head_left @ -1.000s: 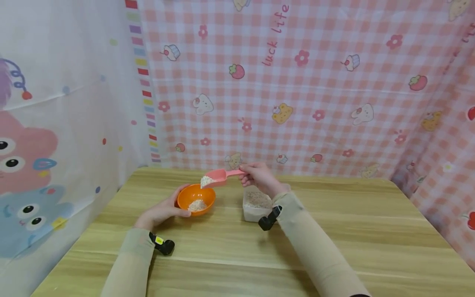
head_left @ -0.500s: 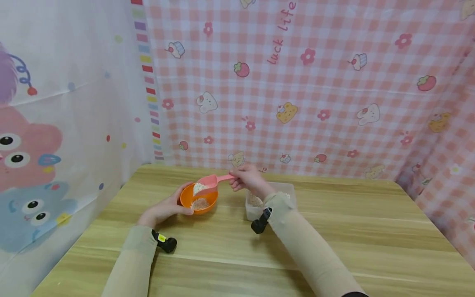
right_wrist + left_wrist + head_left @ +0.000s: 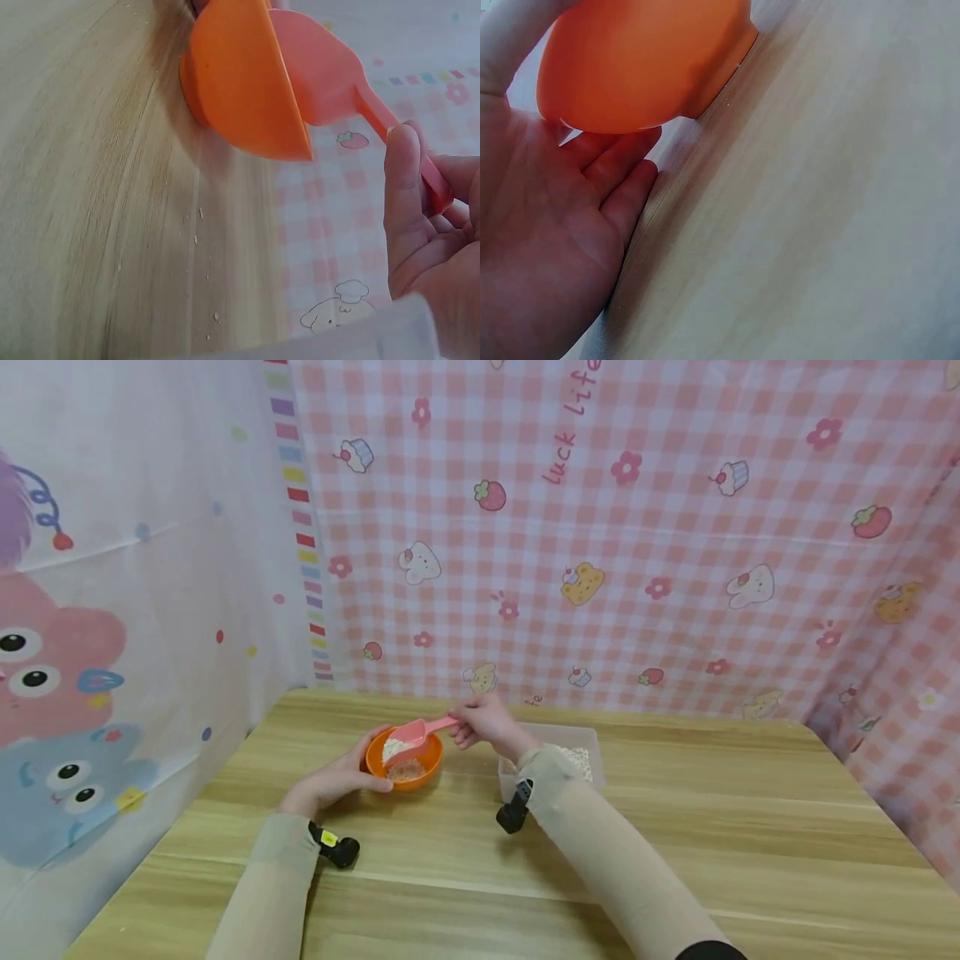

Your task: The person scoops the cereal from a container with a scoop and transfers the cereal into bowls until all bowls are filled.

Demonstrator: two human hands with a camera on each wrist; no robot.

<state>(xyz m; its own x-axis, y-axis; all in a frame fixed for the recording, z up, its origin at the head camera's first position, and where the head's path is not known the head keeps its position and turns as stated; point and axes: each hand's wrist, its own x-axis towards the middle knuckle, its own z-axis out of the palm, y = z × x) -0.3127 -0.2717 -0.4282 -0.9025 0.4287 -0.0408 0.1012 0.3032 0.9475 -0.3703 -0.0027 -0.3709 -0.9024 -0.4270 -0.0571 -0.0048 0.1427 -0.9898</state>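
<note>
An orange bowl (image 3: 427, 772) stands on the wooden table with pale flakes in its bottom. My left hand (image 3: 339, 781) holds it from the left, thumb at the near side and fingers around the far side; the left wrist view shows the fingers (image 3: 622, 165) against the bowl's underside (image 3: 645, 67). My right hand (image 3: 489, 724) pinches the handle of a pink scoop (image 3: 415, 734). The scoop's head is tilted down into the bowl, with whitish flakes (image 3: 393, 749) at its front lip. In the right wrist view the scoop (image 3: 319, 71) reaches over the bowl's rim.
A translucent plastic box (image 3: 592, 745) of flakes stands to the right, partly hidden by my right forearm. A few crumbs (image 3: 216, 316) lie on the table (image 3: 112, 187) near the bowl. A pink checked cloth (image 3: 525, 543) hangs behind the table, a white printed one (image 3: 172, 585) at left.
My right hand has moved left and slightly down, bringing the scoop from above the bowl's right rim into the bowl and tipping it. My left hand keeps its hold on the bowl.
</note>
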